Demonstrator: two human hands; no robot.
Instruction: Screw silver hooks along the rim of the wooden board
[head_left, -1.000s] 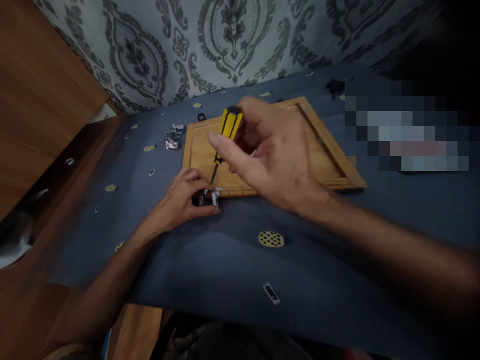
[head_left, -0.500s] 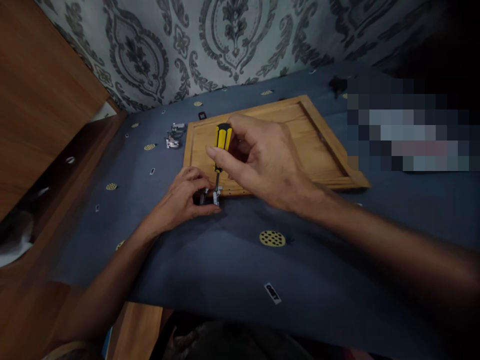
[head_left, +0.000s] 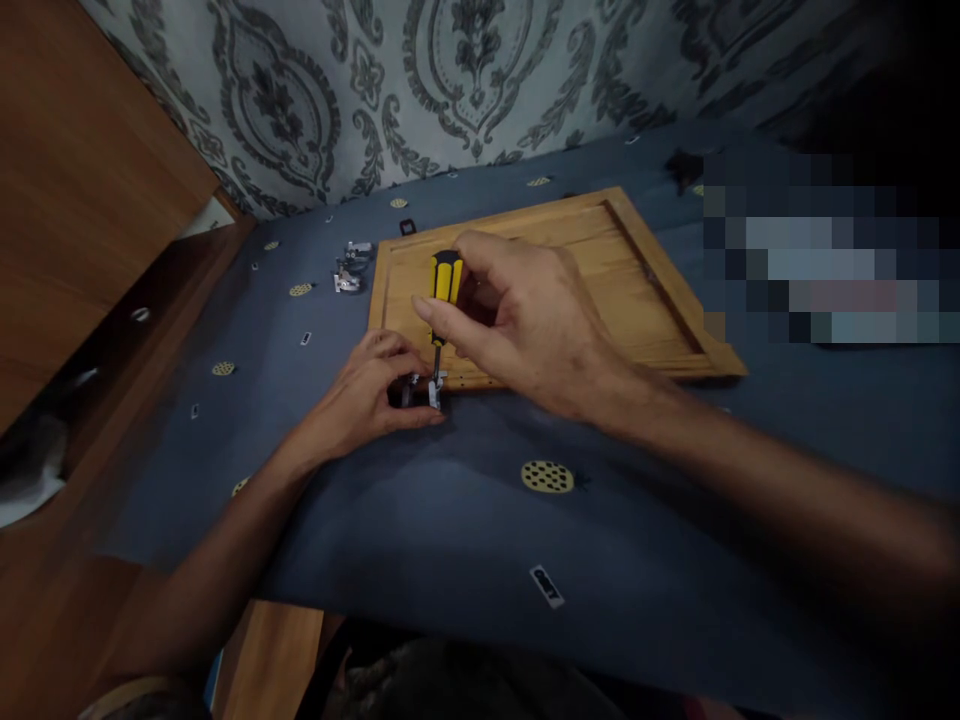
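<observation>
Head view: right grip [head_left: 517, 310] wrapping yellow-black screwdriver [head_left: 445, 285], tip pointing down at metal hinge [head_left: 434, 393]. Left grip [head_left: 371, 390] curling, holding hinge between thumb and fingers at wooden panel's [head_left: 622, 270] near edge. Loose hinges [head_left: 347, 281] lying beyond left grip. Step apparently being screw-turning; next move likely calling for seated tip, steady hinge.

Facing you, a gray-patterned wall [head_left: 480, 60]; beneath it, a blue cloth [head_left: 420, 560] printed with yellow pineapples [head_left: 547, 477]; to your left, brown woodwork [head_left: 90, 200] and an indistinct whitish item [head_left: 34, 485].
</observation>
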